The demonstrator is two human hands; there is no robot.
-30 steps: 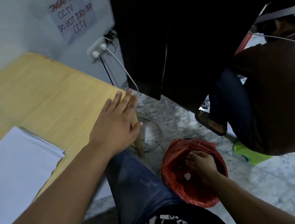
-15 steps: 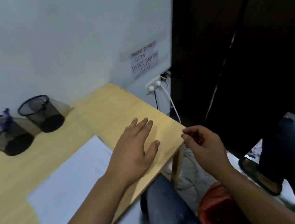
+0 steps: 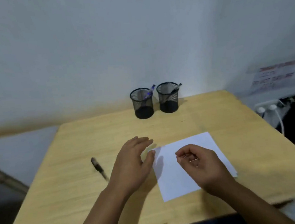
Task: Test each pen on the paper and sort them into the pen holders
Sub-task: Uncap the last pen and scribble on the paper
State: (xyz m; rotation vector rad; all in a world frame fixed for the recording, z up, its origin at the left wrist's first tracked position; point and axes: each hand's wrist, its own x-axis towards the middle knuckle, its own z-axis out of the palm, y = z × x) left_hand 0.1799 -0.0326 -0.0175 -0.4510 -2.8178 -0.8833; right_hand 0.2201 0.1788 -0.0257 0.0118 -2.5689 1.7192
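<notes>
The left hand is spread flat with straight fingers, hovering by the left edge of the white sheet of paper; can't tell if it touches. The right hand sits over the paper, fingers loosely curled, holding nothing. A black pen lies near the light wooden table's left edge. Two black mesh pen holders stand at the far edge, one pen in each.
</notes>
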